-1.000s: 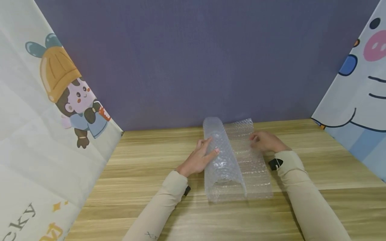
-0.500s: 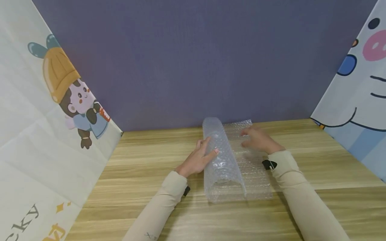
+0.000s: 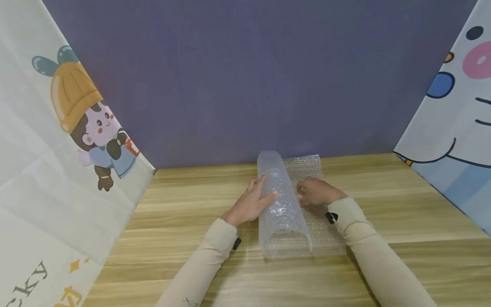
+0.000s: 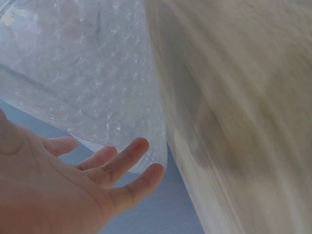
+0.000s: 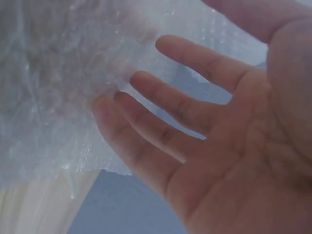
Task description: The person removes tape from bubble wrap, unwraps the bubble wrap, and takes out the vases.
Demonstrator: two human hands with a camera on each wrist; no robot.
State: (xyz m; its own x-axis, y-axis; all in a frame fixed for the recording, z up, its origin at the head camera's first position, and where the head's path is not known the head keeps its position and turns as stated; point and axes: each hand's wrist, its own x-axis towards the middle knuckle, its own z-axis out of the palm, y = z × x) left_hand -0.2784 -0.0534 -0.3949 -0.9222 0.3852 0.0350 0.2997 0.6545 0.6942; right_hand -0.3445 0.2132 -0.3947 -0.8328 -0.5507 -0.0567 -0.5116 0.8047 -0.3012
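A clear sheet of bubble wrap (image 3: 281, 209) lies on the wooden table, its left part folded over into a rounded, tube-like shape. The flat part (image 3: 303, 166) of the sheet spreads out to the right beneath that fold. Whether anything is inside cannot be made out. My left hand (image 3: 251, 202) rests on the left side of the fold, fingers spread and touching the plastic. Over the flat part, my right hand (image 3: 318, 191) is close against the fold's right side. In the right wrist view, that hand's fingers (image 5: 195, 61) are extended and loosely bent towards the bubble wrap (image 5: 58, 97).
Wooden tabletop (image 3: 184, 196) extends on both sides of the wrap. A dark blue-grey panel (image 3: 230, 85) rises behind the table's far edge. White cloths printed with cartoons hang at the left (image 3: 30, 149) and right (image 3: 433, 132).
My right hand has come away from the flat part's right edge and moved left, up to the folded part. The left hand and the wrap have stayed nearly where they were.
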